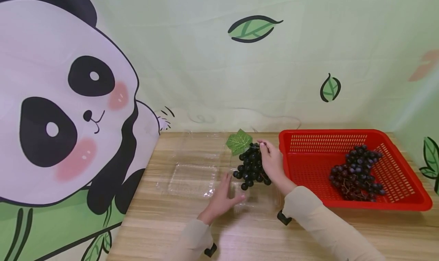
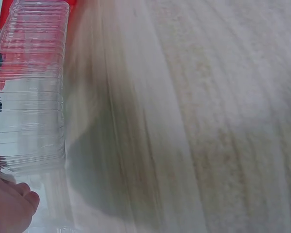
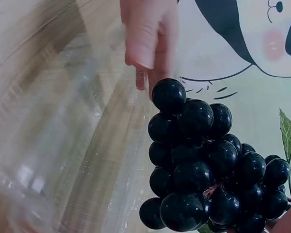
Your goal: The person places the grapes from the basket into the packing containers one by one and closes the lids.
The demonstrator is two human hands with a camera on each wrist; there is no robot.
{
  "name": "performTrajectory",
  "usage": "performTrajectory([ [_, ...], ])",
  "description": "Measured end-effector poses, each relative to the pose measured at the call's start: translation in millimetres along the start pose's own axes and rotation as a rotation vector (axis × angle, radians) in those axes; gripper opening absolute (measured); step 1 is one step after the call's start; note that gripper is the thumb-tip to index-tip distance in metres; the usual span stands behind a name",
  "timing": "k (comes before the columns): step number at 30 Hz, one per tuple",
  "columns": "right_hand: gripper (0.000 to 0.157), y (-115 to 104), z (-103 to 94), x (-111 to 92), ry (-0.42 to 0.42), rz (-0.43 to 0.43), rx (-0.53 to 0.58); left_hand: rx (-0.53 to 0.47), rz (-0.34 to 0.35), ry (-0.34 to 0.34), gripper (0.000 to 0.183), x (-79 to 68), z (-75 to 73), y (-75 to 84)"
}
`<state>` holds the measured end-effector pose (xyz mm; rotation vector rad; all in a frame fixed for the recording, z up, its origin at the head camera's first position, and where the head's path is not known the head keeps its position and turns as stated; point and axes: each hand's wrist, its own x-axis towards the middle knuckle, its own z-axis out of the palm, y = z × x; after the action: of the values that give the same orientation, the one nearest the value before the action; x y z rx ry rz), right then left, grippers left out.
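My right hand (image 1: 273,164) pinches the stem of a bunch of dark grapes (image 1: 252,167) at its top. A green leaf (image 1: 239,142) hangs from the stem on the left. In the right wrist view the shiny black grapes (image 3: 194,165) fill the lower right. Under the bunch lies a clear plastic clamshell box (image 1: 193,179), spread open, its other half (image 1: 257,202) to the right. My left hand (image 1: 223,198) is at the box between the halves, thumb and fingers spread apart. The left wrist view shows the ribbed box wall (image 2: 34,111) beside its fingers (image 2: 12,206).
To the right stands a red plastic basket (image 1: 305,173) with slotted walls. More dark grapes (image 1: 358,173) lie in its right part. All of this is on a wood-grain table (image 1: 154,223), with a panda-printed cloth (image 1: 192,63) behind it.
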<state>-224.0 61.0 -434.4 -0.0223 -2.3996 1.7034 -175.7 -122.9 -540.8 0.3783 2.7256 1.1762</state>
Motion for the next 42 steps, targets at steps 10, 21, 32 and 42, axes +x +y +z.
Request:
performTrajectory([
  [10, 0.031, -6.2, -4.1, 5.9, -0.04, -0.017, -0.032, 0.196, 0.084, -0.045, 0.114, -8.2, 4.6, -7.7],
  [21, 0.03, -27.4, -0.4, 8.2, -0.064, -0.041, -0.018, 0.26, 0.102, -0.01, 0.106, -12.2, 6.4, -9.8],
  [32, 0.029, -30.8, 15.6, 10.2, -0.111, 0.032, 0.052, 0.27, 0.235, 0.105, 0.097, -13.0, 7.3, -8.6],
  [42, 0.03, -32.4, 34.4, 11.8, -0.106, 0.212, 0.253, 0.331, 0.262, 0.128, 0.081, -19.7, 7.6, -6.1],
])
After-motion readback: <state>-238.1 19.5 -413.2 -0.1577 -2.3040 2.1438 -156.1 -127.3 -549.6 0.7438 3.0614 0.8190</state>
